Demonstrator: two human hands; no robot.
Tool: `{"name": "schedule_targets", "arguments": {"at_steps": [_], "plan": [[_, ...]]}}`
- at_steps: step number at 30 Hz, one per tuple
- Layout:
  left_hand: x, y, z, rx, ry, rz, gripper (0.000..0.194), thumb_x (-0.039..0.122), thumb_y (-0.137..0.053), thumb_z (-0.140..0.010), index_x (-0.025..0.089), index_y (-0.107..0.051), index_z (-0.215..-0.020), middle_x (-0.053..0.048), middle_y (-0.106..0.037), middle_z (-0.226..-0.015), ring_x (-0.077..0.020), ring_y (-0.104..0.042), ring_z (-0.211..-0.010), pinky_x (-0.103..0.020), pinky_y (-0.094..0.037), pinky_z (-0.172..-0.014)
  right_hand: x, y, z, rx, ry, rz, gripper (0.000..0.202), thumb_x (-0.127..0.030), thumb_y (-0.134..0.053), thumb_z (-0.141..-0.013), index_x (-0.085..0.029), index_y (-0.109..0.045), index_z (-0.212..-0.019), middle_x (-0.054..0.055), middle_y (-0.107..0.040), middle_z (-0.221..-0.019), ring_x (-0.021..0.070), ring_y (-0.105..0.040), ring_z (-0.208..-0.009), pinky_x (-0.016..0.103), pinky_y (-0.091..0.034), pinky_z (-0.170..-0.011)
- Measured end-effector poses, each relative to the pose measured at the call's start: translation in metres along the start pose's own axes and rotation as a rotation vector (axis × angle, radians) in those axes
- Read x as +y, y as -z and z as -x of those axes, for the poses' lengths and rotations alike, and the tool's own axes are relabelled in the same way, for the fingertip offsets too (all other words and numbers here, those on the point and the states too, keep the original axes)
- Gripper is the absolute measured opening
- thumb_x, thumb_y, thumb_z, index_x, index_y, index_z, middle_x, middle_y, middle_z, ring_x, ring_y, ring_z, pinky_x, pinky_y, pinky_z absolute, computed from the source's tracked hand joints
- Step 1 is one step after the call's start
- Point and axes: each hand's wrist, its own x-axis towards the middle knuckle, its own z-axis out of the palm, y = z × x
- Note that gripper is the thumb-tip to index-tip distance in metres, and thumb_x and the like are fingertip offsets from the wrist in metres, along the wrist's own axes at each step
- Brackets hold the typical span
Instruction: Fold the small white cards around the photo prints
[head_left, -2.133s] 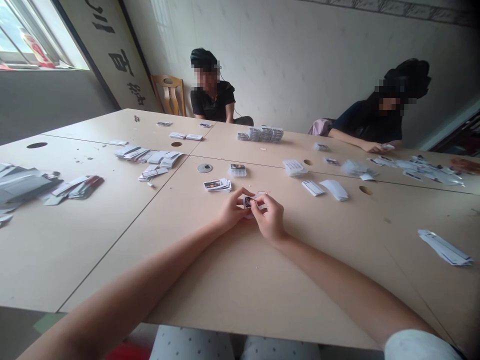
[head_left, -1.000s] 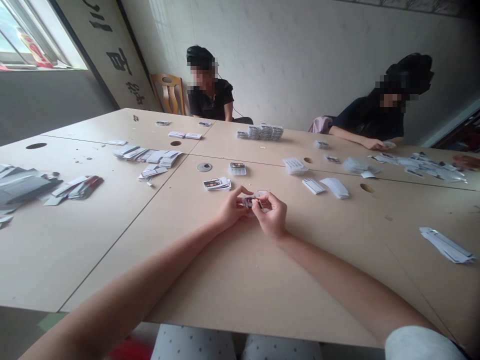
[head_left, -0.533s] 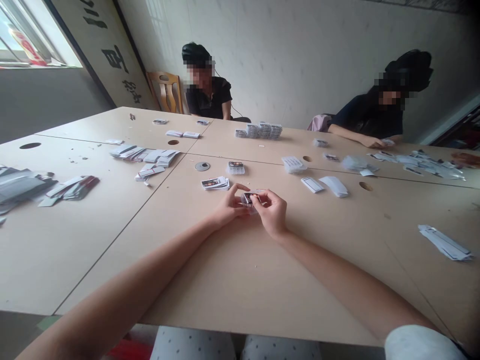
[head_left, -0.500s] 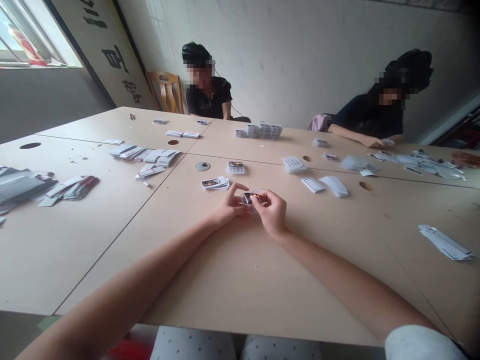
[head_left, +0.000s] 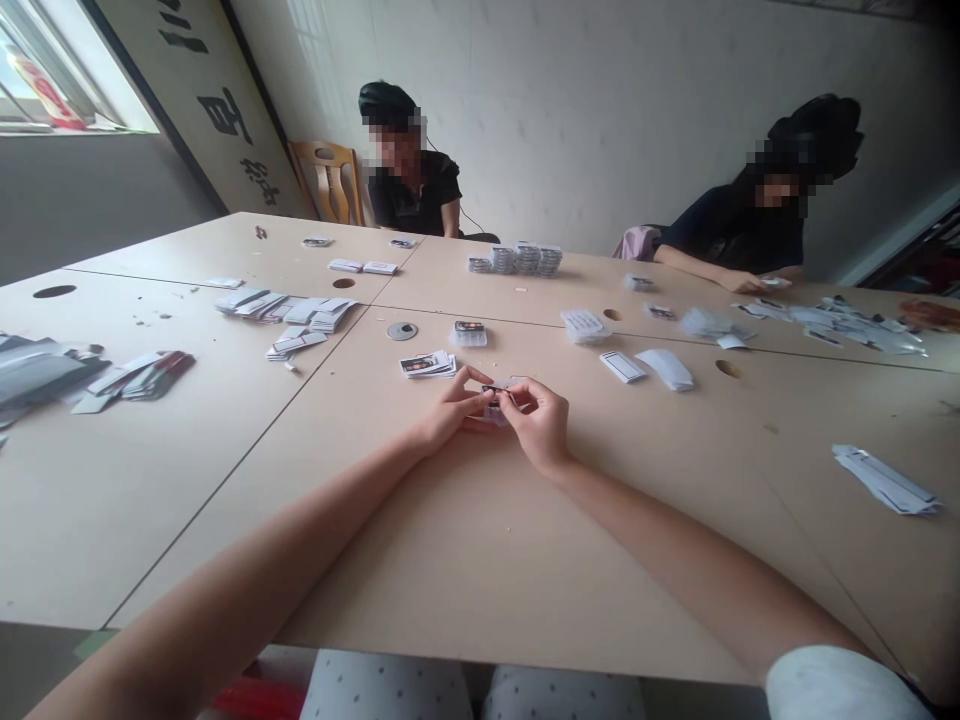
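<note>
A small clear plastic box (head_left: 495, 412) with a dark printed card is held between my two hands, low over the table. My left hand (head_left: 453, 412) is closed round its left side, thumb and fingers on its edges. My right hand (head_left: 541, 420) pinches the dark card at the top of the box with thumb and forefinger. Just beyond my left hand lies a fanned pile of printed cards (head_left: 427, 365). Behind that, a clear box with a printed card on top (head_left: 469, 334) rests on the table.
Folded white cards (head_left: 285, 308) and flat packets (head_left: 41, 375) lie left. Stacked boxes (head_left: 516, 260) stand at the back. Clear trays (head_left: 585, 326), white cards (head_left: 666, 370) and strips (head_left: 885, 480) are on the right. Two people sit across the table (head_left: 420, 590).
The dark card in my fingers has tilted up from lying flatter on the box. My left thumb has moved in towards it. The whole view has shifted slightly.
</note>
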Motion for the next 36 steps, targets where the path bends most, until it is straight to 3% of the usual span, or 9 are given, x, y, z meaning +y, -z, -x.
{"name": "schedule_targets", "arguments": {"at_steps": [10,36], "plan": [[-0.001,0.005,-0.002,0.004,0.003,0.040,0.041,0.034,-0.076,-0.073,0.020,-0.048,-0.099,-0.004,-0.067,-0.092,-0.0173,-0.068,-0.080,-0.040,-0.057,-0.076,0.007,0.000,-0.004,-0.032,-0.027,-0.108,0.015,-0.031,-0.063,-0.078,-0.019,-0.062,-0.069,0.001,-0.063,-0.068,0.0144,-0.060,-0.061,0.027,-0.050,-0.062],[-0.002,0.006,-0.003,-0.020,-0.005,0.048,0.038,0.032,-0.075,-0.075,0.019,-0.049,-0.100,-0.005,-0.070,-0.087,-0.0209,-0.070,-0.082,-0.040,-0.057,-0.076,0.011,-0.001,-0.006,-0.043,-0.029,-0.125,0.013,-0.030,-0.064,-0.078,-0.019,-0.063,-0.071,0.002,-0.066,-0.072,0.0148,-0.060,-0.064,0.027,-0.049,-0.062]]}}
